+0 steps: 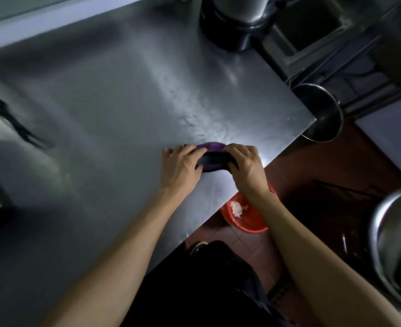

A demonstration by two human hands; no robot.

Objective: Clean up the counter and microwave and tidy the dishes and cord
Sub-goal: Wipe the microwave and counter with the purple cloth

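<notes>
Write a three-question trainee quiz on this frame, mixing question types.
1. True or false: only one hand grips the purple cloth.
2. What lies inside the red basin on the floor?
3. The cloth sits: A) mid-counter B) near the steel counter's front edge C) in the sink.

Key: 1. False; the left hand and the right hand both grip it. 2. A crumpled white wad. 3. B.

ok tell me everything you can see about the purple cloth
The purple cloth looks like a soft rag, purple with a darker band across the near side, bunched into a short roll. It lies on the steel counter close to its right edge. The left hand grips its left end and the right hand grips its right end, so only the middle shows.
</notes>
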